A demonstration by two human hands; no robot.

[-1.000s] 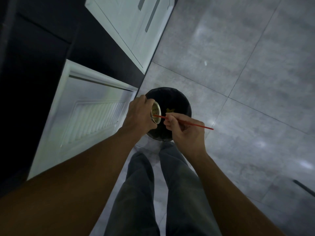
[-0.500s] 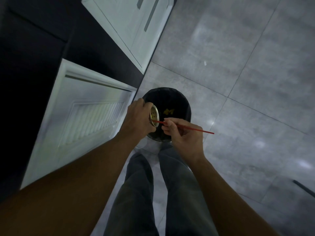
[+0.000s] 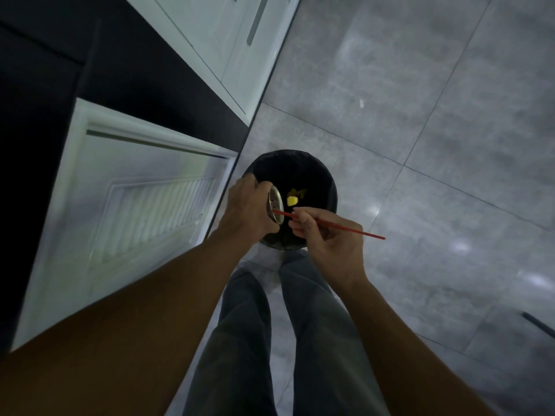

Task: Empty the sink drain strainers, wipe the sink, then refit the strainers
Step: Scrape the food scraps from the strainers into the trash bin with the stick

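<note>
My left hand (image 3: 247, 207) grips a round metal drain strainer (image 3: 276, 206), tilted on its side over a black-lined waste bin (image 3: 326, 181) on the floor. My right hand (image 3: 322, 238) pinches a thin red stick (image 3: 345, 229) whose tip reaches into the strainer's bowl. Yellow scraps (image 3: 293, 197) lie inside the bin, just right of the strainer. The sink is out of view.
White cabinet doors (image 3: 141, 205) stand at the left, with a dark gap between them and another white cabinet (image 3: 228, 43) farther back. Grey tiled floor (image 3: 435, 130) spreads to the right. My legs in grey trousers (image 3: 270, 340) stand right behind the bin.
The stick's tip has stayed in the strainer while my right hand shifted slightly. More yellow scraps now show in the bin beside the strainer.
</note>
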